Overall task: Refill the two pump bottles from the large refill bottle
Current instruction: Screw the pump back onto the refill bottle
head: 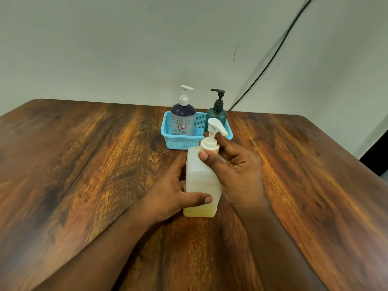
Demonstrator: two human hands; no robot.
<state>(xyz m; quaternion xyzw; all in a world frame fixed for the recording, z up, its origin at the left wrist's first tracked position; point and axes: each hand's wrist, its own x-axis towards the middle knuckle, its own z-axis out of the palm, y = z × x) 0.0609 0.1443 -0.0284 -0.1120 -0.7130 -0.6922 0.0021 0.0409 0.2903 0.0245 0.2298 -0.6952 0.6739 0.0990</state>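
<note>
A large translucent white refill bottle (pixel 201 181) stands upright on the wooden table (pixel 84 164), with a little yellow liquid at its bottom and a white pump head on top. My left hand (pixel 170 196) grips its lower body, thumb across the front. My right hand (pixel 235 166) pinches the pump's screw collar with thumb and fingers. Behind it, a light blue basket (pixel 178 141) holds two pump bottles: a grey and navy bottle with a white pump (pixel 183 120) on the left, and a dark teal bottle with a black pump (pixel 217 114) on the right.
The basket sits near the table's far edge, close to a pale wall. A black cable (pixel 273 57) runs diagonally down the wall to the table's back right. Bare wood extends to the left and right of my arms.
</note>
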